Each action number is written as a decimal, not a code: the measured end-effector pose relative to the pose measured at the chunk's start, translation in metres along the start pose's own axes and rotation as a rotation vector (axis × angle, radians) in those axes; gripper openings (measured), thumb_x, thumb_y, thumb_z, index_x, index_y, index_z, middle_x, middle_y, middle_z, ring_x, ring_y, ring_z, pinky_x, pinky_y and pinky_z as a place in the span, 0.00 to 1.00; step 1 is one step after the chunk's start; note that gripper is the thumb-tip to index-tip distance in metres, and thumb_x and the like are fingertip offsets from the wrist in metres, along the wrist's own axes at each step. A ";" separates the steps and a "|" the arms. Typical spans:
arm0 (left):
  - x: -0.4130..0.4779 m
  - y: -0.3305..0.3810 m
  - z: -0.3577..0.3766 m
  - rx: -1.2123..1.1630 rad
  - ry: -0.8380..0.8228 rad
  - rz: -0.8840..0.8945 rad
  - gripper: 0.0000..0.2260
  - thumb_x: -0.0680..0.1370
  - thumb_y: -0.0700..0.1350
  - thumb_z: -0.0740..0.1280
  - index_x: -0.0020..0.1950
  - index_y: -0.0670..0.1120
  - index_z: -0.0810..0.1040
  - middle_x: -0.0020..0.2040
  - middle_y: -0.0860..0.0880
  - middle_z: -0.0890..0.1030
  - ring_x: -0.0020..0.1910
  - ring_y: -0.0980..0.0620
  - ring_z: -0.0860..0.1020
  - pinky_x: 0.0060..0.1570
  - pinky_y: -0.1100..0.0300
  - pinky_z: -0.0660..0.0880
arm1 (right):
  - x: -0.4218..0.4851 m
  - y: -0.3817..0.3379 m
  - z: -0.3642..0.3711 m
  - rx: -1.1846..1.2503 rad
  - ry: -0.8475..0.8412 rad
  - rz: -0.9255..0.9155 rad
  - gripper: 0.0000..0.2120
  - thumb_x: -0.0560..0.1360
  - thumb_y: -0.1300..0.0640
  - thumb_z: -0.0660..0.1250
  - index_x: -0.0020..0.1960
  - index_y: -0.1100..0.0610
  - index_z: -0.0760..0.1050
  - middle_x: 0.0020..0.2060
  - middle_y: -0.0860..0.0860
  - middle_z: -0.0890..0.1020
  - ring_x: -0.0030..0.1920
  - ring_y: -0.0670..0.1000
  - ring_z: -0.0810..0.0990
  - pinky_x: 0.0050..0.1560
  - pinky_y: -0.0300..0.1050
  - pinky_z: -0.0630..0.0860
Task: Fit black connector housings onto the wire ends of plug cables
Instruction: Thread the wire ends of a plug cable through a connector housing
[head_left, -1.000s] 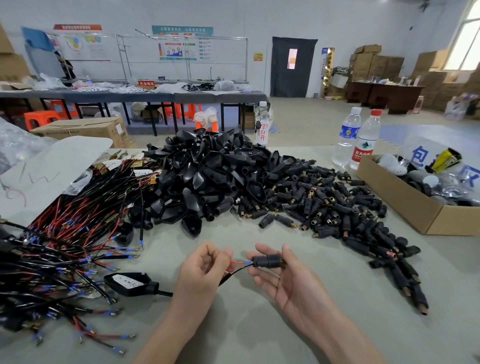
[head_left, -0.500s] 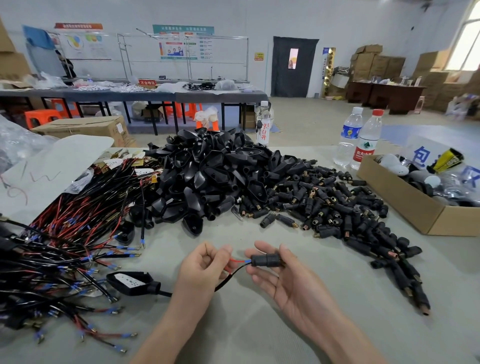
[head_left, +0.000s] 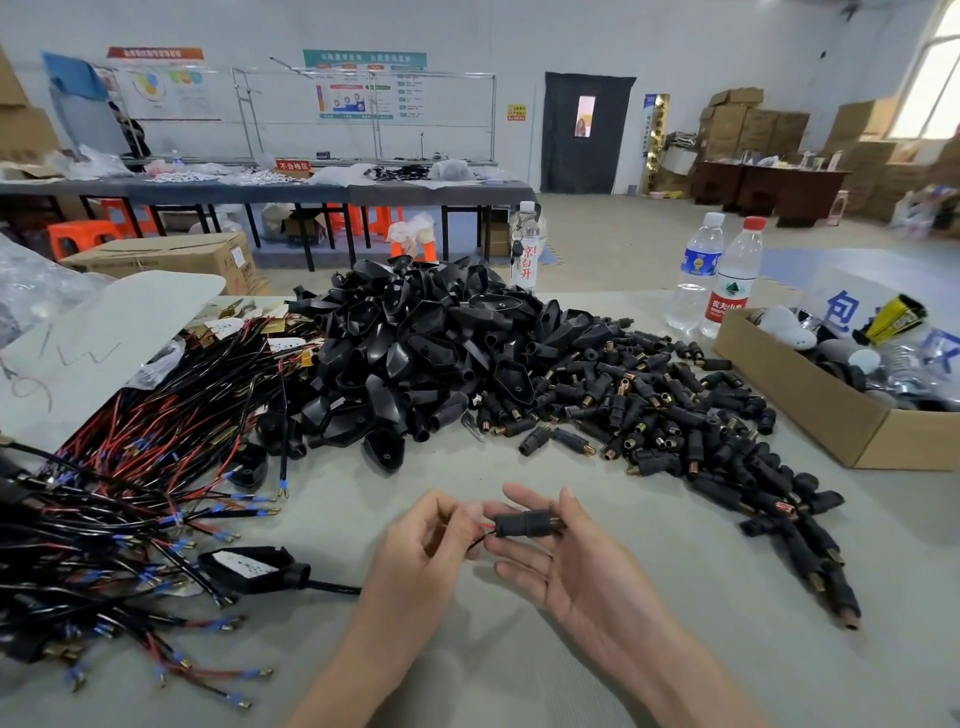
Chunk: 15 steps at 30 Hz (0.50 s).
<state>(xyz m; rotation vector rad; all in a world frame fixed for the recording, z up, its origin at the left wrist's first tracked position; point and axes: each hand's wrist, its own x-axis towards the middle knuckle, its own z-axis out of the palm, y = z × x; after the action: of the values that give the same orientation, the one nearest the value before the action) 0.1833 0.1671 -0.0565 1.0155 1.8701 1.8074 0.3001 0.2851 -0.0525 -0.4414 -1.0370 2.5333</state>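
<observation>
My right hand (head_left: 576, 566) lies palm up and holds a black connector housing (head_left: 524, 524) between thumb and fingers. My left hand (head_left: 421, 551) pinches the red and black wire ends (head_left: 480, 529) that enter the housing's left end. The cable runs left from under my left hand to its black plug (head_left: 254, 569), which lies on the grey table (head_left: 519, 670). A heap of small black connector housings (head_left: 665, 415) spreads at the right. A pile of plug cables (head_left: 119, 499) with blue-tipped ends fills the left.
A mound of larger black plug shells (head_left: 426, 343) sits at the middle back. A cardboard box (head_left: 831, 415) of parts stands at the right, with two water bottles (head_left: 717, 275) behind it. A white sheet (head_left: 104, 332) covers the far left.
My left hand has pushed the wire ends further into the housing, so less red wire shows. Both hands stay in about the same place.
</observation>
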 end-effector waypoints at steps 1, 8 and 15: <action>0.000 0.000 0.000 0.014 -0.011 0.002 0.15 0.73 0.64 0.65 0.44 0.54 0.81 0.41 0.48 0.85 0.43 0.45 0.83 0.52 0.39 0.78 | 0.000 0.000 0.000 -0.006 0.003 0.001 0.26 0.77 0.43 0.57 0.64 0.60 0.77 0.59 0.61 0.82 0.49 0.58 0.85 0.43 0.47 0.82; 0.000 0.000 0.002 0.034 -0.006 0.006 0.11 0.77 0.58 0.65 0.41 0.52 0.78 0.36 0.46 0.82 0.35 0.48 0.78 0.40 0.45 0.74 | -0.002 -0.001 0.002 0.078 -0.024 0.002 0.27 0.76 0.44 0.58 0.66 0.63 0.75 0.60 0.64 0.81 0.48 0.59 0.85 0.44 0.47 0.83; -0.002 -0.002 0.003 0.003 -0.046 0.007 0.13 0.81 0.56 0.63 0.41 0.52 0.78 0.35 0.47 0.82 0.32 0.51 0.78 0.33 0.62 0.73 | -0.002 -0.001 -0.001 -0.033 -0.022 -0.049 0.25 0.77 0.44 0.58 0.63 0.60 0.79 0.58 0.60 0.83 0.47 0.57 0.85 0.44 0.46 0.82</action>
<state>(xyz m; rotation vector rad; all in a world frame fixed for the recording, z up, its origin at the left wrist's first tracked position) 0.1864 0.1682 -0.0590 1.0563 1.8447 1.7710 0.3023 0.2854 -0.0519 -0.3930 -1.0863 2.4869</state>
